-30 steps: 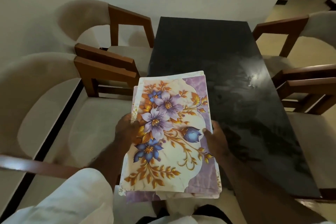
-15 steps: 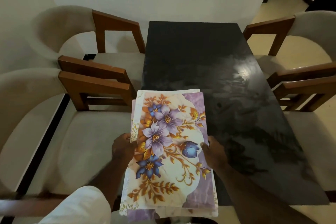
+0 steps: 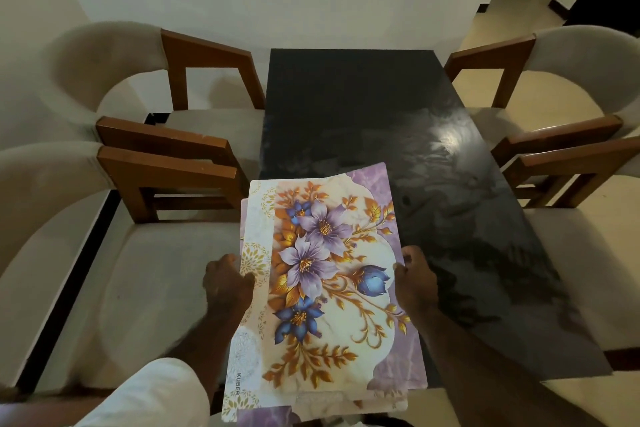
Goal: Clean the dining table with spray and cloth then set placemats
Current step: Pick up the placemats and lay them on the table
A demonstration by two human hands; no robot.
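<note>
White sleeve [image 3: 145, 392] on the left arm, nearest the camera. Stack of floral placemats [image 3: 325, 288] is held roughly flat between both hands over the near left corner of the dark dining table [image 3: 363, 107]; the top mat's near left edge reads KUBER. Left hand [image 3: 227, 282] grasps the stack's left edge, fingers curled round it. Right hand [image 3: 414, 282] grasps the right edge likewise. Tabletop is glossy, showing a light reflection. Left pair of chairs [image 3: 166, 163] and right pair of chairs [image 3: 561, 135], cream with wooden arms, flank the table.
</note>
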